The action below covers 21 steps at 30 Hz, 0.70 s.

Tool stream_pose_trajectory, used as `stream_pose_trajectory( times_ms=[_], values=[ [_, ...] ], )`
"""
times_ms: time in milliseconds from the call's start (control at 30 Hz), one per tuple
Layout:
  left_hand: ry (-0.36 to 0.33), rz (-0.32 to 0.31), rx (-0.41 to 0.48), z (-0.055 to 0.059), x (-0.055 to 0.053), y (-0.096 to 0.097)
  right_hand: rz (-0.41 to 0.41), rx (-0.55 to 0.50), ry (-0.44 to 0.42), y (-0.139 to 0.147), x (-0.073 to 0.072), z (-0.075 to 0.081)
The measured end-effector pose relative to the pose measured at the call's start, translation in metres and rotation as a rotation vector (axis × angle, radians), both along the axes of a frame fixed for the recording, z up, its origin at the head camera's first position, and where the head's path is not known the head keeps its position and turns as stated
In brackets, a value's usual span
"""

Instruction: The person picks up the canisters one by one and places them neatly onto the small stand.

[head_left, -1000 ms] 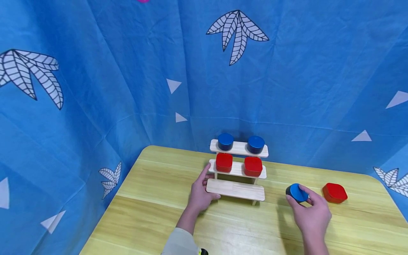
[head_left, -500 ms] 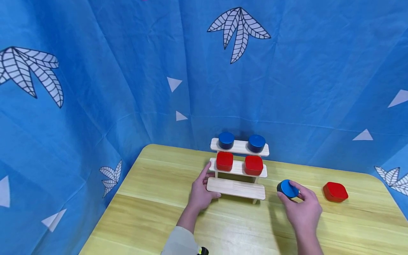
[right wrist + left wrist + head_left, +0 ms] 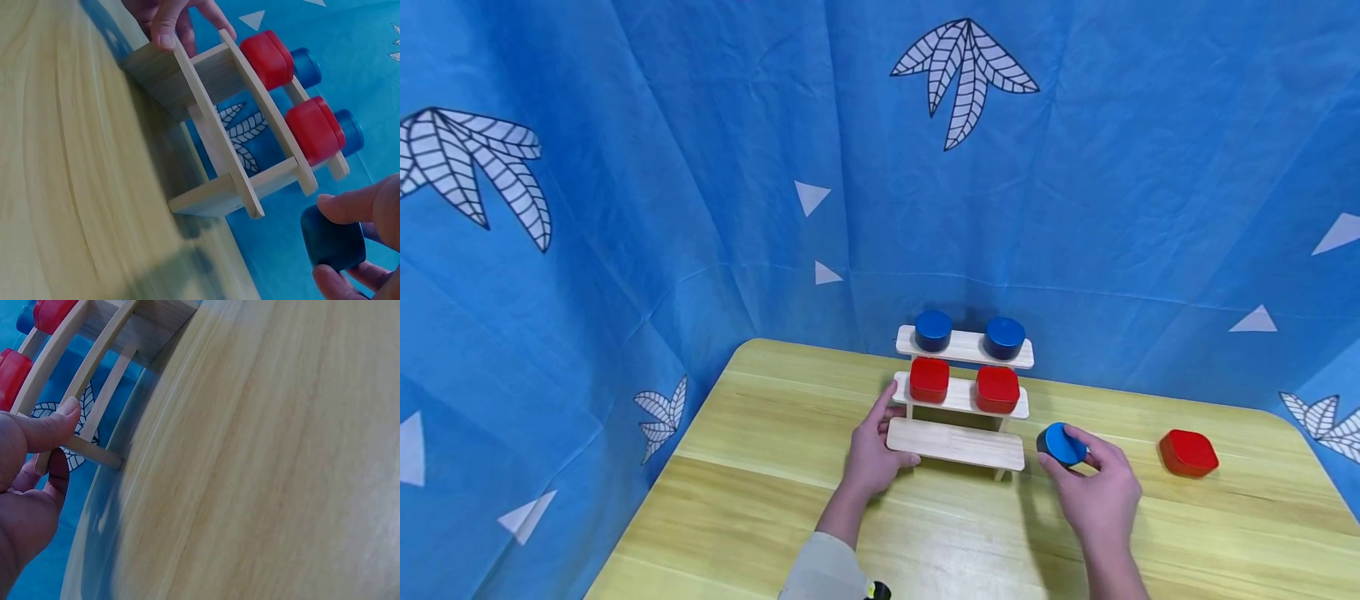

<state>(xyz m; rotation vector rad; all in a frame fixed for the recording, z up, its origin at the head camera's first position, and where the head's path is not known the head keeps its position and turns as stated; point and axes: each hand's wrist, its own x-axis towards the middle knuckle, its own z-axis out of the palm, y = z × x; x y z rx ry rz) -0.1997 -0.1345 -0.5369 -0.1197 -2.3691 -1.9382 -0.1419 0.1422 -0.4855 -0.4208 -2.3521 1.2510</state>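
Observation:
A three-tier wooden display stand stands on the table. My left hand grips the left end of its lowest tier, thumb in front and fingers behind; in the left wrist view the thumb lies over that board. Nothing stands on the lowest tier. Two red squarish tins sit on the middle tier and two round blue tins on the top one. Just right of the stand, my right hand pinches another round blue tin between thumb and fingers, held above the table and apart from the stand.
One more red tin lies on the table at the right, beyond my right hand. A blue patterned cloth hangs behind and to the left of the light wooden table. A dark object shows by the left sleeve.
My right hand has carried the blue tin leftward, closer to the stand's right end. The left hand keeps its hold, and the stand has stayed put.

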Motion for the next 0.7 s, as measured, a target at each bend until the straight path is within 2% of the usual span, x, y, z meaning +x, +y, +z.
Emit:
stream_pose_trajectory(
  times_ms=[700],
  values=[
    [-0.012, -0.006, 0.029, 0.001, 0.001, 0.0, 0.115, -0.047, 0.043, -0.027, -0.001, -0.006]
  ],
)
